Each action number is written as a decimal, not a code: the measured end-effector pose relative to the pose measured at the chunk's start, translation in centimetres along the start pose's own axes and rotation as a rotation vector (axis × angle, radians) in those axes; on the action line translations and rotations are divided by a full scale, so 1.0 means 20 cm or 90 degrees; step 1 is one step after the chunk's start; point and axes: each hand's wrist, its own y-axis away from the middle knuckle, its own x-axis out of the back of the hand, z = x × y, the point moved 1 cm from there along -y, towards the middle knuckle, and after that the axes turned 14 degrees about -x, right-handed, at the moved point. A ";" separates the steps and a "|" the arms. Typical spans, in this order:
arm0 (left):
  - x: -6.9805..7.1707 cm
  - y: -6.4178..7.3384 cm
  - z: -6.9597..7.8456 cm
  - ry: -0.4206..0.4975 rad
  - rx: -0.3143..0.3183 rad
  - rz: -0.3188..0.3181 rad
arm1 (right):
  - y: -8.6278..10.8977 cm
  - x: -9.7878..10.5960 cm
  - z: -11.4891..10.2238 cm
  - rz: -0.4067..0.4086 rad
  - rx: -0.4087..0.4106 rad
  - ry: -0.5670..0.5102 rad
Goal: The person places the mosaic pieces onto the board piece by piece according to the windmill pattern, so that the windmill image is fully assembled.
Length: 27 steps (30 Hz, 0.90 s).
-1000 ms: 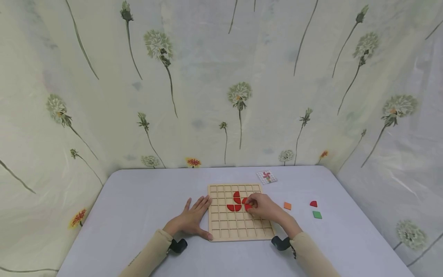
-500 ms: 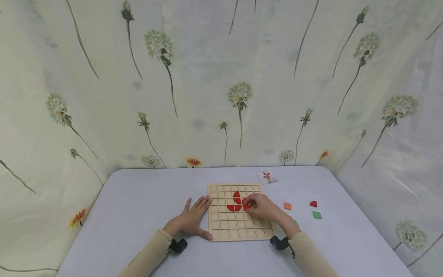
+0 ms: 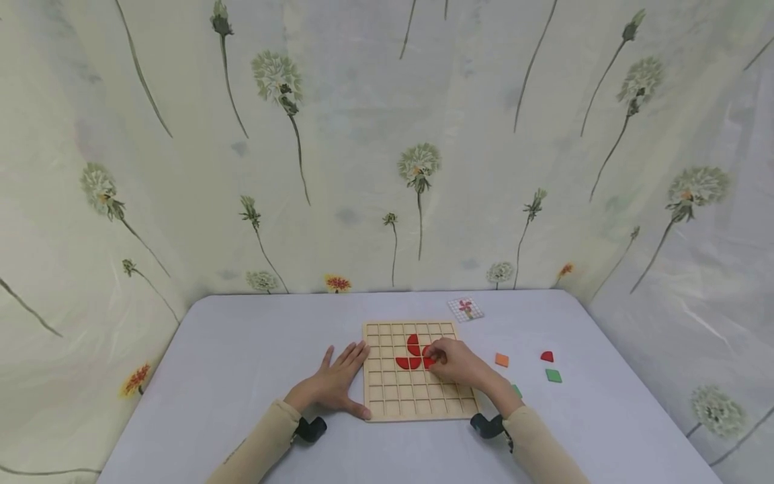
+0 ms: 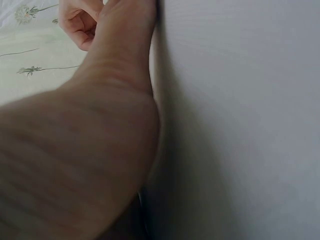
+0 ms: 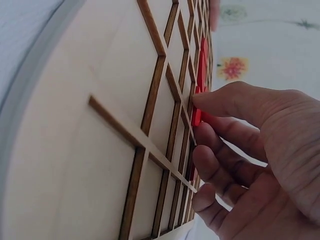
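Note:
A square wooden grid board point(image 3: 393, 394) lies on the table. My left hand point(image 3: 334, 384) is spread flat along its left side, fingertips and thumb at the edge. Over the board's right half, my right hand point(image 3: 457, 363) pinches a red rounded tile point(image 3: 428, 363) between thumb and fingers; the tile point(image 5: 196, 116) shows at the thumb tip in the right wrist view. Red tiles sit in grid cells to its left: an upper pair point(image 3: 414, 345) and a lower pair point(image 3: 408, 363). Another red piece point(image 3: 426, 350) is partly hidden behind my right fingers.
Right of the board lie an orange square tile point(image 3: 502, 359), a red quarter-round tile point(image 3: 547, 356) and a green square tile point(image 3: 553, 376). Another green tile point(image 3: 517, 390) peeks out beside my right forearm. A pattern card point(image 3: 465, 309) with a red flower lies behind the board.
My right hand has shifted slightly left with the red tile, which now lies closer to the lower red pair. A green tile has come into view beside the forearm. My left hand has stayed put.

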 end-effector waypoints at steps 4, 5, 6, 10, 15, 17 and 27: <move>0.00 0.00 0.00 0.004 -0.001 0.005 | 0.01 0.01 0.00 0.013 -0.010 -0.002; 0.00 0.00 0.00 0.002 -0.002 0.006 | 0.01 0.01 0.00 0.018 -0.013 0.001; -0.01 0.00 0.00 0.002 -0.002 0.006 | 0.01 0.02 0.00 0.023 -0.018 -0.004; -0.01 0.00 0.00 -0.002 -0.004 0.010 | 0.04 0.07 0.01 0.044 -0.031 -0.015; -0.02 0.00 -0.01 -0.006 -0.005 0.013 | 0.08 0.14 0.08 0.077 -0.061 -0.027; -0.01 0.00 0.00 -0.005 -0.003 0.013 | 0.10 0.17 0.11 0.092 -0.076 -0.021; 0.00 0.01 0.01 0.005 -0.007 0.008 | 0.19 0.31 0.35 0.169 -0.134 -0.003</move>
